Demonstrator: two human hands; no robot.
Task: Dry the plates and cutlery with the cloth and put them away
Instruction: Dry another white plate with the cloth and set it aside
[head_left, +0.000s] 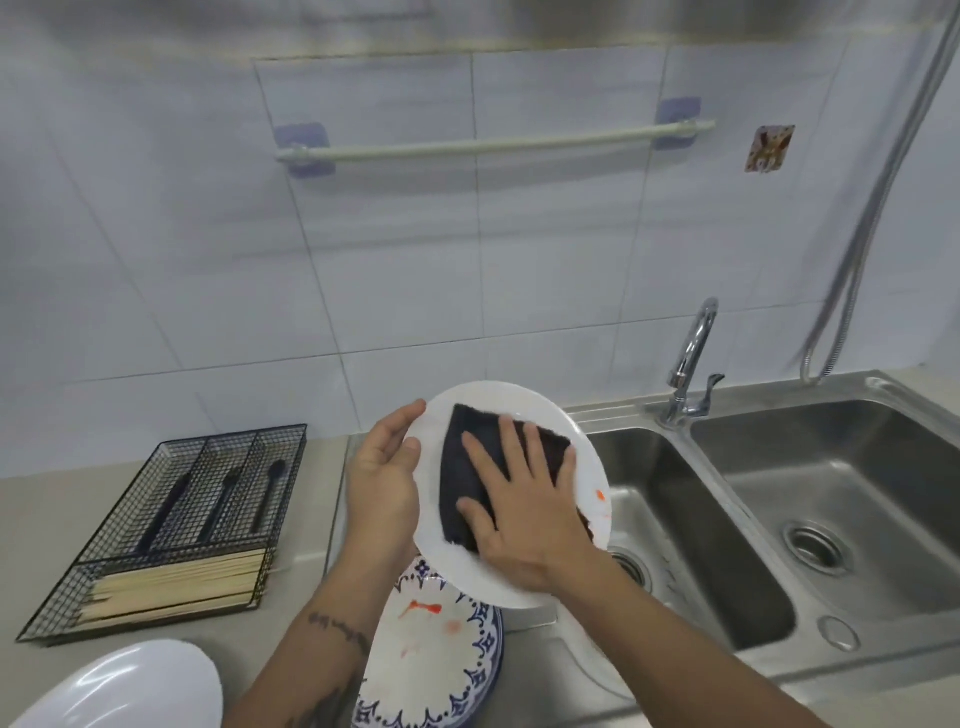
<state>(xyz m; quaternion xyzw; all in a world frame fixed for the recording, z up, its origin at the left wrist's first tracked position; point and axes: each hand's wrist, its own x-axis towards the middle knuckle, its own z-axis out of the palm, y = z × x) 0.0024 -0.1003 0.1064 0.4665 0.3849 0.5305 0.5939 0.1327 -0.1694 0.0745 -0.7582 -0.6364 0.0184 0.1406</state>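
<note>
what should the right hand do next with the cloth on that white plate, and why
Probably slide the dark cloth toward the plate's right rim. The right hand presses it flat on the middle of the white plate, which the left hand holds tilted by its left edge, and orange marks sit uncovered near that rim.

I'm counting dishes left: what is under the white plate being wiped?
A blue-patterned plate with orange smears lies below the white plate; whether more plates lie beneath it is hidden.
</note>
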